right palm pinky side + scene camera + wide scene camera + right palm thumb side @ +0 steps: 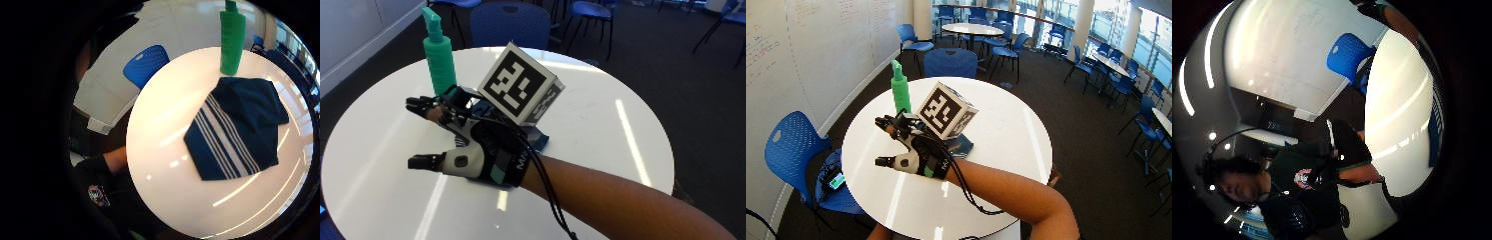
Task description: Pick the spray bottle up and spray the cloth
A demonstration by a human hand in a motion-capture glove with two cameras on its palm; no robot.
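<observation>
A tall green spray bottle (pixel 440 60) stands upright near the far left edge of the round white table (pixel 606 115). A folded navy cloth with white stripes (pixel 240 125) lies flat just beside it; in the outside view only its corner (pixel 538 141) shows past the wrist. My gloved right hand (pixel 470 145) hovers over the cloth, fingers straight and pointing toward the bottle, thumb spread wide, holding nothing. A short gap separates the fingertips from the bottle. The little finger side palm view has the bottle (pixel 232 40) standing right behind the cloth.
A blue chair (pixel 510 25) stands close behind the table, past the bottle. Another blue chair (pixel 792 145) sits at the table's left by the whiteboard wall. More tables and chairs (pixel 975 30) fill the room further back.
</observation>
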